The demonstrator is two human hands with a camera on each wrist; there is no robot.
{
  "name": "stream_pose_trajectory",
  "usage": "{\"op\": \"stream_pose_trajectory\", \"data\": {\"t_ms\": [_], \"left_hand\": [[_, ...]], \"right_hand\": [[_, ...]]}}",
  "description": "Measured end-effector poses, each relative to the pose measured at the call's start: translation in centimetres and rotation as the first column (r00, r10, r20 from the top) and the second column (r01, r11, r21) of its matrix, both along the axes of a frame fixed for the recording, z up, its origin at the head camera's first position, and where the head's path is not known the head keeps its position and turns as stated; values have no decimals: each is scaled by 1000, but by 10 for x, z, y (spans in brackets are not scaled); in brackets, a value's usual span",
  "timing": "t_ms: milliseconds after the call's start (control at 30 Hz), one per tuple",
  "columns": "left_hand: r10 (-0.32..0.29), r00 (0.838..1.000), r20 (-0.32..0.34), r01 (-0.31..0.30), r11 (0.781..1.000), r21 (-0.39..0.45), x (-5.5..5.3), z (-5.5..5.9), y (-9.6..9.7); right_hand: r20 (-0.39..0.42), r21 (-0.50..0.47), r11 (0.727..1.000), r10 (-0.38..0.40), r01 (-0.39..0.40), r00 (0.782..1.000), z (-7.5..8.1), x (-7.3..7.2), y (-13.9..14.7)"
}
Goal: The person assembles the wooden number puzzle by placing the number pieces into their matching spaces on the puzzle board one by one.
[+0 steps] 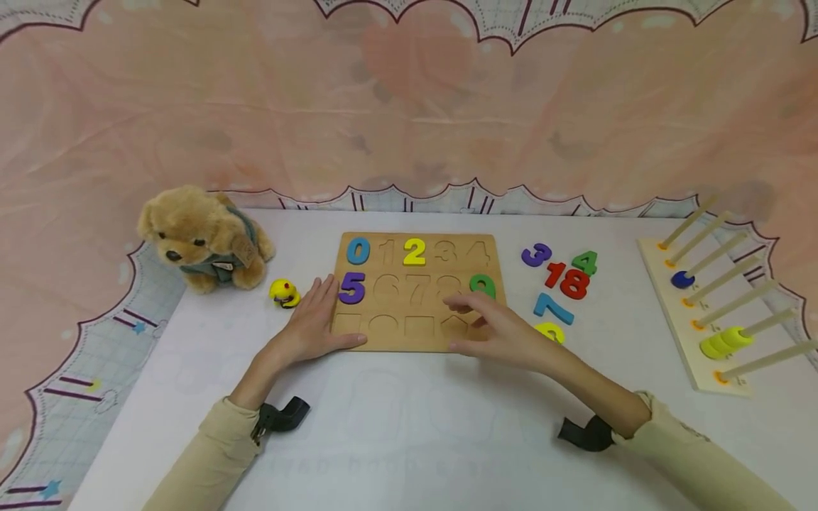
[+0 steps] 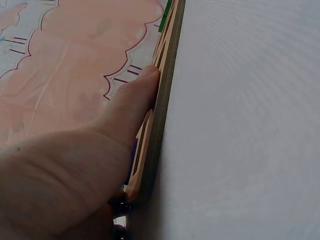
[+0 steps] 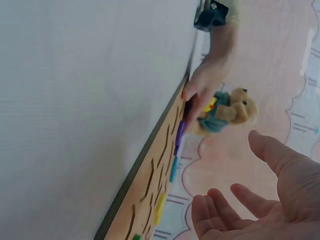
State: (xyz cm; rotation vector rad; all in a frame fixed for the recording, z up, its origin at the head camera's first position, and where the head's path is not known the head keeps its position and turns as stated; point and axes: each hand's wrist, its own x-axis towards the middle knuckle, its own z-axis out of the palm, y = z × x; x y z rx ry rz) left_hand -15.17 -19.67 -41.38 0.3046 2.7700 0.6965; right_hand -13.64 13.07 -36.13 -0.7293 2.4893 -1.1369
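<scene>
A wooden number puzzle board (image 1: 390,344) lies on the white table. Its recesses hold a blue 0 (image 1: 350,251), a yellow 2 (image 1: 415,261), a purple 5 (image 1: 359,289) and a green 9 (image 1: 491,284). My left hand (image 1: 311,323) rests along the board's left edge, fingers straight, thumb on the front left corner. Over the right part of the board hovers my right hand (image 1: 505,332), fingers loosely bent and apart, nothing between them; in the right wrist view the right hand (image 3: 260,200) also shows bare. It partly covers the 9 in the head view.
Right of the board lie loose numbers: a purple 3 (image 1: 529,258), red 1 (image 1: 555,275), green 4 (image 1: 585,263), red 8 (image 1: 565,285), blue 7 (image 1: 554,307) and a half-hidden yellow one (image 1: 554,331). A pegged bead stand (image 1: 671,319) is far right; a plush dog (image 1: 185,231) and toy duck (image 1: 281,289) sit left.
</scene>
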Motion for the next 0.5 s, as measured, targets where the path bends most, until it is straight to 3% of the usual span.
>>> {"op": "stream_pose_trajectory", "data": {"t_ms": [267,500], "left_hand": [[2,1000,8,-2,1000,-10,-1,-2,0],[-2,1000,10,2,1000,-3,-2,-2,0]], "right_hand": [[-45,-22,995,-100,99,994,0,12,38],[-59,-3,983,-183,183,981,0,12,66]]}}
